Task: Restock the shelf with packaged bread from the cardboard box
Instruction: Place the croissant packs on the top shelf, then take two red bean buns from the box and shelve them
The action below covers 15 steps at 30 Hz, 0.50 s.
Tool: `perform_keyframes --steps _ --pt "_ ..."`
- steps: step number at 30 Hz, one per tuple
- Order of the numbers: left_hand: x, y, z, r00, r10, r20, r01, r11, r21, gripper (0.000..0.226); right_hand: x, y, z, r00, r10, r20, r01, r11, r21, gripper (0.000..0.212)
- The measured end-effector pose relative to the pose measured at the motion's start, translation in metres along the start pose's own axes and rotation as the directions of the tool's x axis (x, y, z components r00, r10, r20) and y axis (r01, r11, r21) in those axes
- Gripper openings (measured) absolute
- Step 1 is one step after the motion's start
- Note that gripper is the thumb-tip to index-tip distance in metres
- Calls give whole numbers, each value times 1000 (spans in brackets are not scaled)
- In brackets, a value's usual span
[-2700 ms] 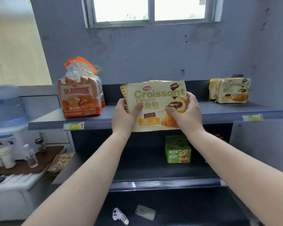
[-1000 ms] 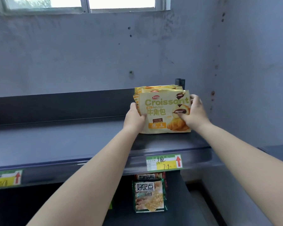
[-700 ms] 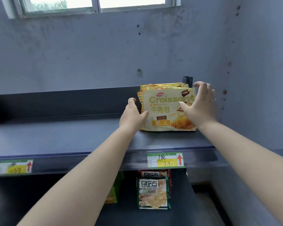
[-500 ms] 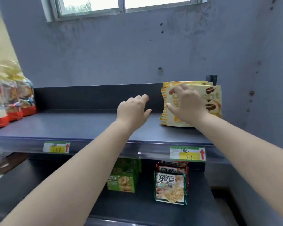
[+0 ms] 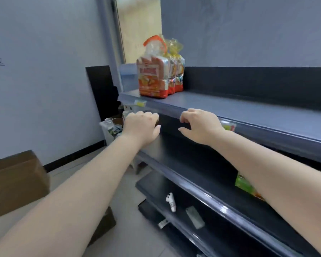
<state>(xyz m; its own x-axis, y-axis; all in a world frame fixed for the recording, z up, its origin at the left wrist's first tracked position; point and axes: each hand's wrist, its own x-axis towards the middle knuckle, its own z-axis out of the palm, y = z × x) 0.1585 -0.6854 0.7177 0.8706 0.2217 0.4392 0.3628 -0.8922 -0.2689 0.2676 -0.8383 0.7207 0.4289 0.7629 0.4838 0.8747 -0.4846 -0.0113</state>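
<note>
Hands [image 5: 141, 127] [image 5: 202, 127] empty, fingers loosely curled before the shelf [image 5: 230, 115]; cardboard box [image 5: 17, 182] blurred, cut off left.

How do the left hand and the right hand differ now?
The left hand hangs beyond the shelf's end; the right hand is in front of the top shelf edge. The left hand's fingers curl under; the right hand's spread more. Both are empty, palms down.

Walls [image 5: 44, 75] painted pale blue-grey, scuffed in places. Floor [image 5: 141, 236] laid in light tile with black skirting [image 5: 72, 156] at the base. A yellow-lit opening [image 5: 141, 28] sits at the far corner. Lighting even and dim.
</note>
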Motion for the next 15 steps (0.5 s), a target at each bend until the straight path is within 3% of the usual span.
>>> perform_keyframes --steps 8,15 --pt "-136 -165 61 951 -244 190 221 966 137 31 59 -184 113 963 -242 118 220 961 168 28" --pt "-210 -268 122 865 -424 268 396 905 152 30 106 -295 206 888 -401 226 341 903 262 30"
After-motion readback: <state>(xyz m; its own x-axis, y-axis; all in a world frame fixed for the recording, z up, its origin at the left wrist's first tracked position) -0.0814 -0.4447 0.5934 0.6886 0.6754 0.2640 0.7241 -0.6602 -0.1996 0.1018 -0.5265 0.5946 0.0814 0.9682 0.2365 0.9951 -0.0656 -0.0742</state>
